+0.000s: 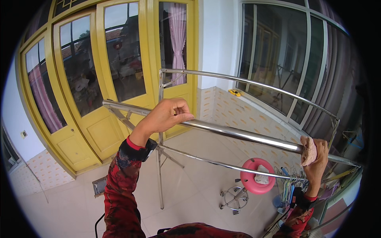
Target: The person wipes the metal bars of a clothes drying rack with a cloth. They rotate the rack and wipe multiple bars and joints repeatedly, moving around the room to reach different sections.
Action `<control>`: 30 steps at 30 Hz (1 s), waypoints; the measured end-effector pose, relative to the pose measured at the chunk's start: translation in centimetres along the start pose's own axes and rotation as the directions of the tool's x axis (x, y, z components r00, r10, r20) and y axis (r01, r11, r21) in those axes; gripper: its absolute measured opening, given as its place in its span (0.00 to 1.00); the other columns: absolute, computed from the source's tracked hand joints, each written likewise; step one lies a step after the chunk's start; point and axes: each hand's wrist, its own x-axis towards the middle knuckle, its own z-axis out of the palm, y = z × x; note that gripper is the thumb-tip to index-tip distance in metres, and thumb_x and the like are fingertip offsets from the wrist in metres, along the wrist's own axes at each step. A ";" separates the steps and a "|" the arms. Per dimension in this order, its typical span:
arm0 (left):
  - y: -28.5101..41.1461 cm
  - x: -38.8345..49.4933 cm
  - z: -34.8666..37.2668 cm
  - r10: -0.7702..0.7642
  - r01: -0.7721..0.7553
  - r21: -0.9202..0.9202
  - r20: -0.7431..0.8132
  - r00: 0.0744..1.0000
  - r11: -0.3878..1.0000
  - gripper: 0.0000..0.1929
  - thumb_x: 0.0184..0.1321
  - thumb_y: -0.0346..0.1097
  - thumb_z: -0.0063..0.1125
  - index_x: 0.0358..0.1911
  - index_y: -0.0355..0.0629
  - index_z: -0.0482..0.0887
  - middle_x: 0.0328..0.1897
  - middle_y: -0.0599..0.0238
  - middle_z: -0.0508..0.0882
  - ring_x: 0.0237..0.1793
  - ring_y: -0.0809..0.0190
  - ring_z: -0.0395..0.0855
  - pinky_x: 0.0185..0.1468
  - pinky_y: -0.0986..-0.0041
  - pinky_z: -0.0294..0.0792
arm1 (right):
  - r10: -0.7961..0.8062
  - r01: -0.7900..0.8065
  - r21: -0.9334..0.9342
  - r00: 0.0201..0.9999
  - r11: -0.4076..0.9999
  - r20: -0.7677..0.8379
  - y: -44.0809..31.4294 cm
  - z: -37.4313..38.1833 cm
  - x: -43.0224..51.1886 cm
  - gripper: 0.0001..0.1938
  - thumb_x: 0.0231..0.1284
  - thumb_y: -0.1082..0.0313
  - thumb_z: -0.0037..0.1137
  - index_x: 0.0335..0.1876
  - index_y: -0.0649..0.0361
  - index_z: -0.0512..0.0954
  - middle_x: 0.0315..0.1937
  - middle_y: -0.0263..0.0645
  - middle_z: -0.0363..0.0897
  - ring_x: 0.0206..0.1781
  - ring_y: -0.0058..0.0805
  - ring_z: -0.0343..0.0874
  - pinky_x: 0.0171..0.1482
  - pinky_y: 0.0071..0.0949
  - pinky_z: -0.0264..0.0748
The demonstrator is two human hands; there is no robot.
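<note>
A drying rack of shiny metal tubes stands before me, its near top rail (pixel 238 133) running from the left down to the right. My left hand (pixel 174 114) rests on this rail with its fingers curled; whether it grips the tube is hard to see. Further right, my right hand (pixel 318 159) holds a pinkish-beige cloth (pixel 309 151) around the same rail. The rack's far top rail (pixel 256 83) lies beyond, and a thinner lower rail (pixel 214 162) passes below both hands.
Under the rack is a pink round stool (pixel 248 178) with a crumpled cloth (pixel 262 175) on it. Many hangers (pixel 290 184) hang at the lower rail's right end. Yellow doors (pixel 86 131) stand at the left. A yellow toy car (pixel 234 93) sits on the window ledge.
</note>
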 end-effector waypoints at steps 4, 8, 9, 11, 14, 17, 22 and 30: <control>0.1 1.0 0.5 -0.027 0.027 0.008 0.007 1.000 1.000 0.12 0.65 0.34 0.68 0.27 0.38 0.80 0.26 0.73 0.78 0.28 0.74 0.71 0.31 0.79 0.64 | -0.002 0.001 0.011 1.000 1.000 0.014 0.2 -0.2 0.1 0.26 0.36 0.76 0.67 0.50 0.60 0.79 0.44 0.44 0.75 0.49 0.49 0.76 0.55 0.39 0.72; -0.1 0.9 1.1 -0.039 0.044 0.049 -0.091 0.995 0.998 0.17 0.66 0.34 0.68 0.23 0.40 0.74 0.22 0.76 0.71 0.26 0.77 0.65 0.29 0.78 0.60 | -0.018 0.018 0.000 1.000 1.000 -0.020 0.4 0.1 -0.1 0.25 0.38 0.74 0.67 0.51 0.60 0.79 0.44 0.45 0.75 0.49 0.49 0.76 0.54 0.39 0.73; -0.1 0.8 1.2 -0.050 0.058 0.075 -0.107 0.993 0.996 0.18 0.66 0.34 0.67 0.22 0.40 0.72 0.23 0.76 0.70 0.26 0.77 0.65 0.29 0.78 0.59 | -0.016 0.017 0.035 1.000 0.999 -0.023 0.5 0.2 -0.2 0.25 0.38 0.74 0.68 0.51 0.61 0.79 0.44 0.46 0.75 0.48 0.49 0.76 0.53 0.40 0.73; -0.3 1.0 1.3 -0.024 0.041 0.123 -0.143 0.989 0.992 0.20 0.66 0.35 0.67 0.21 0.41 0.69 0.23 0.76 0.69 0.26 0.77 0.63 0.28 0.78 0.58 | -0.017 0.018 0.025 0.999 1.000 -0.039 0.8 0.4 -0.3 0.27 0.37 0.74 0.68 0.51 0.61 0.79 0.45 0.46 0.75 0.49 0.49 0.76 0.53 0.40 0.72; -0.4 1.0 1.3 -0.043 0.074 0.157 -0.191 0.981 0.985 0.21 0.66 0.36 0.68 0.21 0.41 0.68 0.23 0.76 0.68 0.26 0.77 0.63 0.28 0.78 0.57 | -0.012 0.013 0.006 0.998 1.000 -0.062 1.0 0.6 -0.5 0.27 0.36 0.75 0.68 0.51 0.62 0.79 0.46 0.46 0.75 0.50 0.49 0.76 0.54 0.40 0.72; -0.3 1.0 1.6 -0.060 0.082 0.126 -0.173 0.983 0.989 0.20 0.68 0.38 0.66 0.22 0.41 0.69 0.22 0.76 0.67 0.26 0.77 0.61 0.28 0.78 0.56 | -0.023 0.022 -0.014 0.997 1.000 -0.073 1.1 0.7 -0.7 0.28 0.35 0.76 0.68 0.52 0.61 0.79 0.46 0.46 0.75 0.51 0.49 0.75 0.55 0.40 0.72; 0.0 0.9 2.2 -0.102 0.122 0.105 -0.172 0.980 0.987 0.21 0.71 0.38 0.63 0.22 0.41 0.68 0.22 0.76 0.65 0.26 0.76 0.59 0.28 0.78 0.55 | -0.019 0.018 -0.003 0.997 1.000 -0.079 1.0 0.9 -0.9 0.27 0.39 0.76 0.67 0.53 0.61 0.79 0.47 0.46 0.76 0.52 0.50 0.76 0.56 0.41 0.72; -2.8 -2.6 -4.3 0.156 -0.030 0.272 -0.457 0.876 0.962 0.20 0.68 0.33 0.63 0.21 0.39 0.66 0.23 0.74 0.65 0.27 0.75 0.61 0.30 0.76 0.58 | -0.021 0.018 -0.067 0.999 0.998 -0.046 -0.7 0.4 -0.5 0.26 0.43 0.77 0.65 0.55 0.60 0.79 0.47 0.46 0.76 0.52 0.49 0.76 0.57 0.40 0.71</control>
